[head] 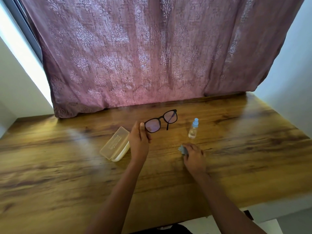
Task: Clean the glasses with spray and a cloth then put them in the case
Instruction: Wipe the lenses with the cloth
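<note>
Black-framed glasses (162,120) are held up above the wooden table (67,166), lenses facing me. My left hand (139,141) pinches their left end between thumb and fingers. A small clear spray bottle (193,129) with a light blue cap stands upright to the right of the glasses. My right hand (194,156) lies on the table in front of the bottle, its fingers curled over a small grey-blue cloth (183,149), which is mostly hidden under them. A translucent yellowish case (114,143) lies shut just left of my left wrist.
A mauve patterned curtain (135,56) hangs down to the table's back edge. White walls flank the table on both sides. The table's front edge runs near the bottom right.
</note>
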Tool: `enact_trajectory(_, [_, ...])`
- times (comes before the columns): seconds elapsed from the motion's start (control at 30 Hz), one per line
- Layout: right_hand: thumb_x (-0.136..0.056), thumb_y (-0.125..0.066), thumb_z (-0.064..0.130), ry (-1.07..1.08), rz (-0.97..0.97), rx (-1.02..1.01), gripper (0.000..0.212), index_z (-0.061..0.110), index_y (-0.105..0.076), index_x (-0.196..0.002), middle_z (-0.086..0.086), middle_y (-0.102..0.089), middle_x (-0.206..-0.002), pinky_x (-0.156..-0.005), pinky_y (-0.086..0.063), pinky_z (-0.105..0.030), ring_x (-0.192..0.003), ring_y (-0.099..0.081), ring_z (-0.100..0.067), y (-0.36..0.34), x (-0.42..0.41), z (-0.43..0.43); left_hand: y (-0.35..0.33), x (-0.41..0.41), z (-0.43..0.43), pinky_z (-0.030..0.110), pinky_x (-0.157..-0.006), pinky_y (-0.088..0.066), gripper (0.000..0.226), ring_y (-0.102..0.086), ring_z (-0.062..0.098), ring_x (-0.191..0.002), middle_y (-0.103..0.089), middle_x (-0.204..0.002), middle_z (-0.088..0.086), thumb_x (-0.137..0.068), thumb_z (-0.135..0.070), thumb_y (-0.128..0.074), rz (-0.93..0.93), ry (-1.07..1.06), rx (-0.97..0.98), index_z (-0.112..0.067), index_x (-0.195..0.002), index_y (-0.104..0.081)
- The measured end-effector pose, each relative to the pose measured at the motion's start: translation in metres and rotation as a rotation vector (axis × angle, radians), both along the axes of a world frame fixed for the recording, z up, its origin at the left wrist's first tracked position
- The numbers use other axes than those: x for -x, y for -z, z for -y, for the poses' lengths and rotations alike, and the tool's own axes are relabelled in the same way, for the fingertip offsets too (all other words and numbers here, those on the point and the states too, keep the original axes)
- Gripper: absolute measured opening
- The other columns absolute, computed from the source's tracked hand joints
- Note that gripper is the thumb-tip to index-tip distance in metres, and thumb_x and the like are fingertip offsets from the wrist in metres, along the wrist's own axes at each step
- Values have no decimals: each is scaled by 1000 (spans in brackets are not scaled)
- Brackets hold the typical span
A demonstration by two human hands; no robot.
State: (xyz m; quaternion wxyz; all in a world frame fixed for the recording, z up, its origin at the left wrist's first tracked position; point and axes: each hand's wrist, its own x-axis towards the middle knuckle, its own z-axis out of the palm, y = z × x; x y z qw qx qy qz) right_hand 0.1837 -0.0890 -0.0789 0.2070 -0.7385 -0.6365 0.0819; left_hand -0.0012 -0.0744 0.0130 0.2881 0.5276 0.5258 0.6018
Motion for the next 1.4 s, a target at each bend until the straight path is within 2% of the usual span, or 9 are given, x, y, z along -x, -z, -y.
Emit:
enact_trajectory(0.2, [-87,-55,14,11,39,-39,32,23,-60,-117,4,-57,-124,-101,-29,-35,-117,-49,-19,-1,1,1,-2,2,4,11,-42,-36,35,-46,9,-44,-52,-55,9,-101,-23,-30,-7,9,0,-1,-82,-49])
enact_trajectory(0.4, [-84,-62,11,104,-280,-225,20,17,-67,-102,-4,-65,-102,-76,-51,-31,-87,-60,-17,-19,8,4,-5,3,7,14,-43,-37,35,-46,8,-44,-52,-56,11,-101,-23,-31,1,28,-20,-2,-80,-49])
enact_trajectory(0.57, [-81,-67,8,35,-475,-556,21,9,-69,-101,-3,-63,-93,-70,-50,-25,-82,-58,-15,-80,35,6,-5,1,8,11,-43,-36,33,-46,8,-45,-53,-56,9,-101,-22,-31,-1,18,-13,-4,-79,-48])
enact_trajectory(0.7, [-81,-67,9,-155,-532,-722,17,9,-71,-98,-1,-63,-92,-75,-41,-6,-85,-54,2,-117,63,15,-6,-3,9,12,-43,-36,31,-47,10,-44,-53,-53,8,-101,-21,-32,-7,20,-23,-10,-77,-48])
enact_trajectory(0.77, [-81,-67,6,-211,-518,-769,16,6,-69,-97,0,-64,-93,-77,-40,-4,-88,-53,7,-127,73,18,-8,-4,11,13,-43,-37,32,-47,10,-43,-52,-53,7,-101,-19,-32,0,27,-33,-8,-77,-50])
enact_trajectory(1.0, [-83,-65,12,-228,-302,-654,18,9,-68,-101,-2,-61,-94,-74,-48,-19,-86,-58,-11,-113,84,12,-5,-4,16,18,-44,-39,32,-46,8,-46,-50,-55,3,-100,-18,-32,-11,59,-41,-6,-75,-48])
enact_trajectory(1.23, [-91,-51,20,-410,-245,-610,26,5,-64,-109,-2,-56,-92,-69,-47,-17,-81,-52,-7,-100,93,29,6,-1,12,26,-51,-37,33,-45,12,-56,-51,-64,8,-100,-23,-34,-125,-6,-33,-4,-76,-46])
enact_trajectory(1.3, [-91,-51,20,-396,-241,-595,25,4,-64,-105,-3,-56,-89,-65,-48,-19,-77,-52,-7,-95,90,32,5,1,10,30,-50,-38,34,-46,15,-54,-49,-62,7,-101,-23,-32,-120,-5,-18,-3,-75,-45])
enact_trajectory(1.4, [-88,-54,17,-314,-252,-600,21,2,-66,-97,-4,-56,-86,-61,-50,-22,-73,-53,-9,-95,80,30,2,4,9,22,-46,-39,36,-47,12,-49,-51,-57,6,-101,-21,-32,-90,8,-21,0,-75,-46])
